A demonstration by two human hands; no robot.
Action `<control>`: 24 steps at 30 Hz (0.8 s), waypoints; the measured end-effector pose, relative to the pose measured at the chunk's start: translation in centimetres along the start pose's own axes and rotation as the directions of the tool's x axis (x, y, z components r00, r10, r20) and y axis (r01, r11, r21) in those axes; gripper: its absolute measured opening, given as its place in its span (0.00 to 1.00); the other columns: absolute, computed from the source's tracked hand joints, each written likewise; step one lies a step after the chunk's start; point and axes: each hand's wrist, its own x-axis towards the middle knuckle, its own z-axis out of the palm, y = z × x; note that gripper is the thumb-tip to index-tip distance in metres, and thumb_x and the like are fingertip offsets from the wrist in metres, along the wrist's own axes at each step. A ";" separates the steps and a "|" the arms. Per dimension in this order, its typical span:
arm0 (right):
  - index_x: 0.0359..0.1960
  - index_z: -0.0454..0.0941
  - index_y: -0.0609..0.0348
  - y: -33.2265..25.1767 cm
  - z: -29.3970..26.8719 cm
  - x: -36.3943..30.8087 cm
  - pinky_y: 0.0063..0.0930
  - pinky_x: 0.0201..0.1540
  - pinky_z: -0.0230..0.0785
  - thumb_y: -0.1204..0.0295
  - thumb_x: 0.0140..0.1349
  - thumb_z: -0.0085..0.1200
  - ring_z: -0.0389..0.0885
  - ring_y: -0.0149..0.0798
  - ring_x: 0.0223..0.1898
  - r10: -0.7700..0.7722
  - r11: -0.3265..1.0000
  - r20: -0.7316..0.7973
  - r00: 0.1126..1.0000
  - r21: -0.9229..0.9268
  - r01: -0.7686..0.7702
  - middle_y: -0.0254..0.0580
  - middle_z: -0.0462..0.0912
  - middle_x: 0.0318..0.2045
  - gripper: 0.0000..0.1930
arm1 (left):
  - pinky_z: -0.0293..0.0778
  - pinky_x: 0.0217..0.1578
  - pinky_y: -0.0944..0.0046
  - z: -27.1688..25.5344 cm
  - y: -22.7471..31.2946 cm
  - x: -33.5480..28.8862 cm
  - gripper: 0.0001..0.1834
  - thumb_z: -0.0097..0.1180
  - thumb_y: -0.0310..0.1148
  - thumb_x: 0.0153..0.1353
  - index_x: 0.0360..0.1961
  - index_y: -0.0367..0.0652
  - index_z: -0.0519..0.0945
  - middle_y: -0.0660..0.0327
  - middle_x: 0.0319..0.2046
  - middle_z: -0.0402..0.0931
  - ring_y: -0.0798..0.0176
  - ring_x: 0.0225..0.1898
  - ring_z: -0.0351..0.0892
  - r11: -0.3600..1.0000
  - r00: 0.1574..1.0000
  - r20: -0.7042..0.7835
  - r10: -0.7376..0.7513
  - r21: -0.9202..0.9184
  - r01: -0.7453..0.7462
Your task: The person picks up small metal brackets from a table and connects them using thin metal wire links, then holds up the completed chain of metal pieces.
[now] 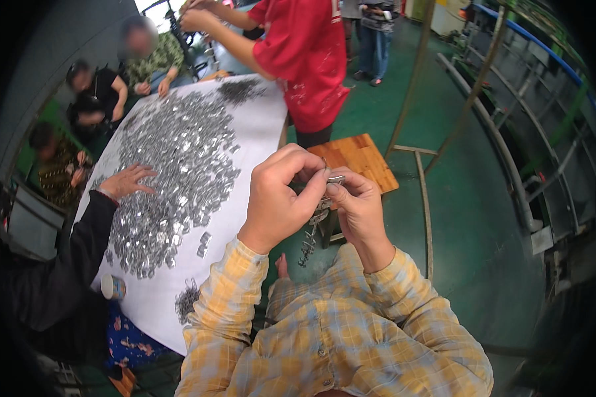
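Both my hands are raised close together in front of my chest, right of the table. Between thumb and fingers, my right hand [362,206] pinches a small shiny silver metal piece [336,179]. My left hand [279,193] is closed in a pinch right beside it. A thin dark bit shows at its fingertips, too small to make out. Below my hands dangles a string of small linked metal pieces [308,246]; my fingers hide its top end, so I cannot tell which hand bears it.
A white-topped table [258,152] carries a broad heap of silver metal pieces [179,159], small dark wire piles [187,301] and a paper cup [113,287]. Another person's hand [131,181] reaches over the heap. A wooden stool [361,159], a person in red [304,59] and metal frames stand around.
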 end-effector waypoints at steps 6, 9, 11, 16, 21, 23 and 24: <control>0.34 0.79 0.63 -3.9 -1.7 0.6 0.19 0.38 0.70 0.78 0.54 0.59 0.77 0.27 0.33 -0.106 0.990 -0.042 0.993 0.093 0.110 0.35 0.80 0.31 0.06 | 0.67 0.29 0.73 2.1 2.3 1.9 0.05 0.58 0.22 0.51 0.31 0.34 0.78 0.62 0.26 0.74 0.72 0.26 0.70 0.983 0.999 0.040 -0.012 -0.182 0.019; 0.34 0.79 0.63 -7.3 -2.3 0.8 0.19 0.36 0.71 0.78 0.55 0.58 0.78 0.27 0.32 -0.170 0.981 -0.078 0.982 0.085 0.176 0.37 0.81 0.30 0.05 | 0.67 0.31 0.73 2.0 1.3 1.3 0.08 0.58 0.23 0.53 0.35 0.34 0.79 0.62 0.28 0.74 0.72 0.27 0.70 0.985 0.999 0.038 -0.010 -0.170 0.016; 0.34 0.79 0.63 -9.5 -2.9 1.3 0.19 0.31 0.71 0.76 0.55 0.58 0.78 0.27 0.29 -0.310 0.950 -0.120 0.943 -0.011 0.311 0.36 0.81 0.30 0.06 | 0.67 0.31 0.74 1.9 -0.1 0.4 0.10 0.58 0.24 0.53 0.37 0.34 0.79 0.63 0.28 0.73 0.73 0.28 0.71 0.990 0.998 0.060 -0.003 -0.141 0.011; 0.33 0.79 0.61 -16.7 -4.5 0.4 0.17 0.26 0.70 0.73 0.55 0.60 0.77 0.25 0.28 -0.438 0.897 -0.204 0.875 -0.163 0.411 0.34 0.81 0.28 0.07 | 0.68 0.27 0.70 3.6 -5.5 -3.7 0.09 0.61 0.27 0.50 0.34 0.35 0.79 0.59 0.25 0.74 0.68 0.24 0.72 0.984 0.977 0.119 -0.179 0.025 0.177; 0.31 0.79 0.59 -23.2 -4.7 -0.6 0.17 0.21 0.65 0.70 0.54 0.61 0.74 0.23 0.23 -0.604 0.788 -0.223 0.765 -0.305 0.534 0.31 0.79 0.24 0.07 | 0.72 0.31 0.66 2.6 -13.2 -9.8 0.08 0.62 0.25 0.48 0.30 0.35 0.79 0.57 0.26 0.76 0.63 0.26 0.75 0.946 0.945 0.103 -0.311 0.124 0.298; 0.30 0.79 0.59 -26.3 -5.3 -2.1 0.17 0.21 0.64 0.70 0.54 0.61 0.73 0.23 0.22 -0.656 0.741 -0.236 0.717 -0.383 0.552 0.31 0.78 0.22 0.07 | 0.73 0.31 0.64 3.1 -15.9 -12.1 0.08 0.62 0.26 0.47 0.30 0.34 0.79 0.55 0.25 0.76 0.61 0.26 0.76 0.920 0.918 0.133 -0.373 0.178 0.348; 0.30 0.79 0.59 -27.7 -5.9 -2.8 0.17 0.21 0.64 0.70 0.54 0.61 0.73 0.24 0.21 -0.679 0.715 -0.238 0.694 -0.428 0.553 0.31 0.78 0.22 0.07 | 0.73 0.31 0.64 3.2 -17.0 -13.1 0.08 0.62 0.26 0.47 0.30 0.34 0.80 0.54 0.25 0.77 0.60 0.26 0.77 0.904 0.908 0.145 -0.394 0.241 0.353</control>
